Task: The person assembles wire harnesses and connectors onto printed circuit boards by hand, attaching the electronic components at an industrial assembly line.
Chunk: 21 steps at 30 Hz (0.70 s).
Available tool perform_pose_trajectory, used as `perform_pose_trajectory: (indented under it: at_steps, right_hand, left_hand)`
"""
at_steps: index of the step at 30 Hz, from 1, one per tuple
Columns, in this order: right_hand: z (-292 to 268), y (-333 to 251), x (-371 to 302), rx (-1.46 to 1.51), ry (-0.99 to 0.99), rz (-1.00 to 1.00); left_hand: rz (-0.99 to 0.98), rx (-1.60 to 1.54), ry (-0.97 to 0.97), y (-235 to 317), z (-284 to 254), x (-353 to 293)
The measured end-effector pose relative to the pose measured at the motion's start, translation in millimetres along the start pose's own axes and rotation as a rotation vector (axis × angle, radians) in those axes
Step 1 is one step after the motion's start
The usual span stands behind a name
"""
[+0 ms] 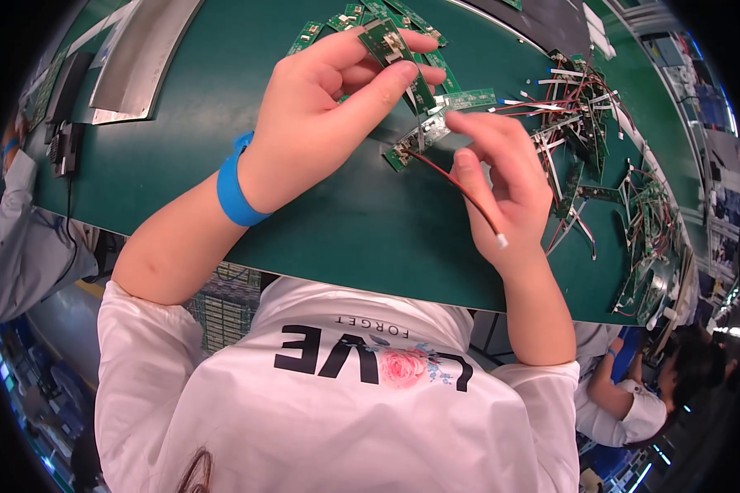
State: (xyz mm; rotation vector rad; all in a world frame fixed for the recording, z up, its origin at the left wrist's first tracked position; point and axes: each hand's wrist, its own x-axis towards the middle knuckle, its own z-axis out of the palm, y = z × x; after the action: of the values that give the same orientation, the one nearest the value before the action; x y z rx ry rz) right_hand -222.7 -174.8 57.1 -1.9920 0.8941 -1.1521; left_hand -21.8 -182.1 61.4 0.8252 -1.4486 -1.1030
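Observation:
My left hand pinches a narrow green circuit board between thumb and fingers, tilted above the table. A thin pale strip hangs below this board. My right hand is curled at the right end of a second circuit board, its index fingertip over the edge; how the other fingers grip it is partly hidden. From that board a red-and-black cable runs across my right thumb and palm, ending in a white connector. Beyond my left hand lies a loose pile of green boards.
On the right of the green table are tangled heaps of boards with cables. A metal tray and a black device stand at the left. Other people sit at both sides. A blue strap circles my left wrist.

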Motion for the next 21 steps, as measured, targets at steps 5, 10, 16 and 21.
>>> perform_pose_trajectory:
  at_steps: [5,10,16,21]
  right_hand:
    - [-0.7,-0.8,0.6,-0.084,-0.094,-0.116]
    - [0.3,7.0,9.6,-0.258,-0.155,0.040]
    - [0.2,14.8,4.5,-0.753,-0.267,-0.202]
    - [0.9,10.7,2.4,-0.551,-0.230,-0.040]
  left_hand:
    - [0.004,0.046,-0.018,3.2,0.9,-2.4]
    - [0.073,0.030,-0.035,7.7,1.3,0.3]
    - [0.123,0.250,-0.258,29.3,0.4,7.6]
    - [0.315,0.736,-0.490,56.0,-3.0,12.3]
